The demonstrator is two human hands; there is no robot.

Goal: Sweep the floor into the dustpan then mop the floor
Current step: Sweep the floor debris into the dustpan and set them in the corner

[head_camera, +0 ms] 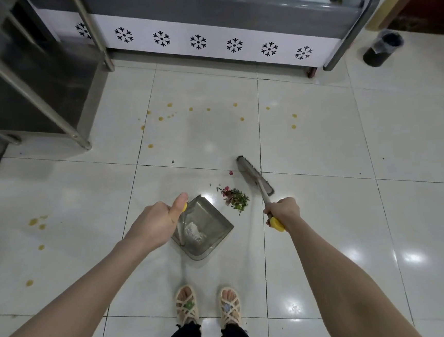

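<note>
My left hand (pixel 161 222) grips the yellow-tipped handle of a grey dustpan (pixel 207 228), which stands on the white tiled floor (pixel 326 213) with some pale debris inside. My right hand (pixel 283 211) grips the yellow-ended handle of a grey broom (pixel 253 176), its head on the floor to the upper right of the pan. A small pile of green and red scraps (pixel 235 198) lies between the broom head and the dustpan's open edge. A single red scrap (pixel 230 172) lies farther up, beside the broom head.
Several yellow-brown drops (pixel 168 105) stain the tiles ahead and to the left. A display freezer with snowflake marks (pixel 199 41) stands at the back. A steel rack (pixel 48 103) is at the left, a black bin (pixel 382 49) at the right. My sandalled feet (pixel 208 306) are below.
</note>
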